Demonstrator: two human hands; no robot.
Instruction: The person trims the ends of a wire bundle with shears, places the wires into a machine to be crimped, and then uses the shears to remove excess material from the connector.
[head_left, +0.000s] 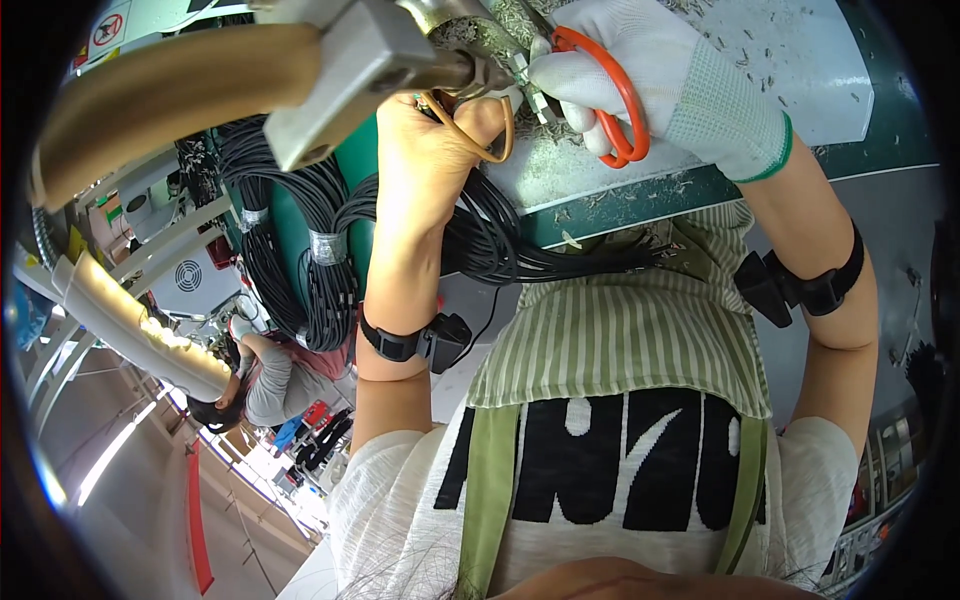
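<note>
My right hand (625,85), in a white knit glove with a green cuff, is closed on red-handled scissors (632,105). The large red loop passes around its fingers, and the blades cannot be made out. Beside it, my bare left hand (425,135) is curled, its fingertips hidden behind a metal fixture (345,75). A yellow-brown loop (497,155) lies across that thumb; what the fingers hold is hidden. Between the hands is a small metal fitting (540,105). Black cables (520,245) run beneath my left wrist and along the table edge.
Taped bundles of black cable (320,210) hang over the green table edge (850,155) at left. Small clippings litter the white sheet (800,60). A thick tan curved arm (190,100) crosses the upper left. Farther off are a lit lamp (150,320) and another person (285,380).
</note>
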